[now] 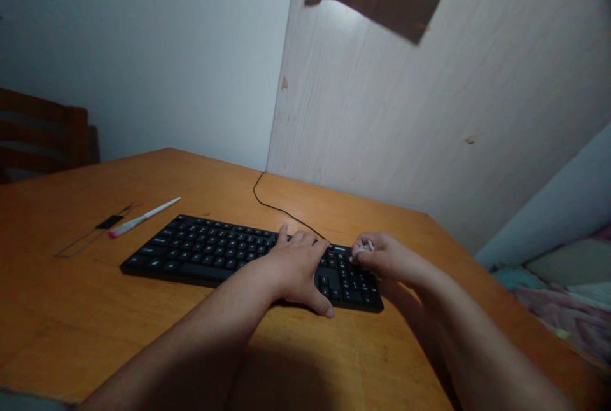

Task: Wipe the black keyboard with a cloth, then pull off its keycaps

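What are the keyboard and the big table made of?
The keyboard looks like matte black plastic, going by its dull, even surface and molded keys. The table seems to be wood with a faintly shiny orange-brown finish; it might only be a wood-look coating.

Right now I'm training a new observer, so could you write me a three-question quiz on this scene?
1. Multiple choice: Where is the left hand?
A) On the chair back
B) On the keyboard, fingers spread
C) Against the wall

2. True or false: The right hand pinches a small pale item at the keyboard's right end.

3. Fill in the blank: The slim white stick with a pink end lies on the table, to the ____ of the keyboard.

Key: 1. B; 2. True; 3. left
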A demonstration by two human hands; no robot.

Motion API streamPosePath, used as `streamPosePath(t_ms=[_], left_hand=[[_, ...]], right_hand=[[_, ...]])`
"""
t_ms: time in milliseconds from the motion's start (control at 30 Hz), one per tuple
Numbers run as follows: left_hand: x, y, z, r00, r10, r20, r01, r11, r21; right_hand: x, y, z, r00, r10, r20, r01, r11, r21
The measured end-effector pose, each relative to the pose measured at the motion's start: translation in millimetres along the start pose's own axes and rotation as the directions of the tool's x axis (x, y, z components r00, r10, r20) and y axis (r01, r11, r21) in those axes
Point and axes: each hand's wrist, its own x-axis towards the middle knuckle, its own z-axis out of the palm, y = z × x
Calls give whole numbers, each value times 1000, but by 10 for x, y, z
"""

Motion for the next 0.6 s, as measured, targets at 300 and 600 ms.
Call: streamPosePath(t_ms=[300, 600], left_hand=[[6, -9, 9, 1000, 4, -3, -4, 1000, -3], [3, -10, 0, 1000, 16, 9, -16, 1000, 0]], right_hand=[[56, 36, 54, 996, -86, -13, 79, 961, -265], [25, -14, 56, 993, -119, -14, 105, 923, -369]])
